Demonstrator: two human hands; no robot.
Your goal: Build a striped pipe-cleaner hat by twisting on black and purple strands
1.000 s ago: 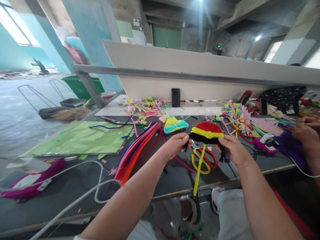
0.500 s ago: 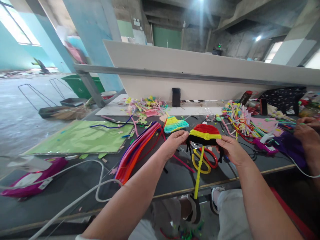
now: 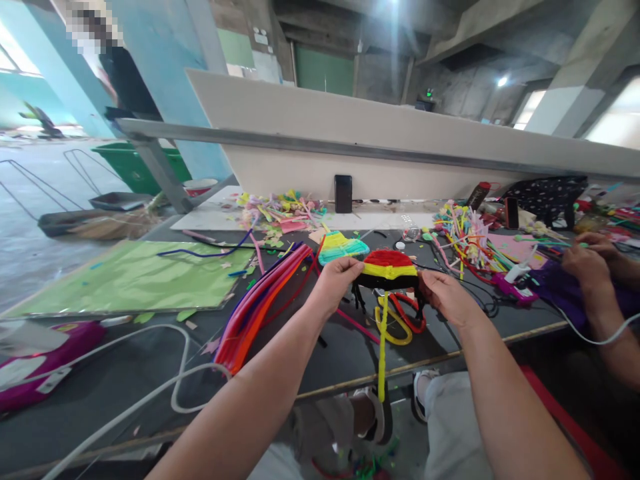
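Observation:
Between my hands is a dome-shaped pipe-cleaner piece (image 3: 389,267) banded in red, yellow and black, with black strands at its sides and a long yellow stem hanging below. My left hand (image 3: 336,285) pinches its left end between thumb and fingers. At the right end, my right hand (image 3: 446,297) has its thumb and fingertips closed on the black edge. Scissors (image 3: 395,327) with yellow and red handles lie on the table beneath, partly covered by the stem. Just behind it rests a similar yellow and turquoise piece (image 3: 342,248).
A bundle of pink, orange and purple pipe cleaners (image 3: 263,303) lies left of my forearm. Beyond it are a green sheet (image 3: 125,277) and a magenta corded device (image 3: 50,353). A phone (image 3: 343,194) leans against the back panel. A co-worker's hands (image 3: 593,260) are at right.
My view has turned slightly right, so most things sit further left. The piece stays held up between my hands. A person now shows at the far left background.

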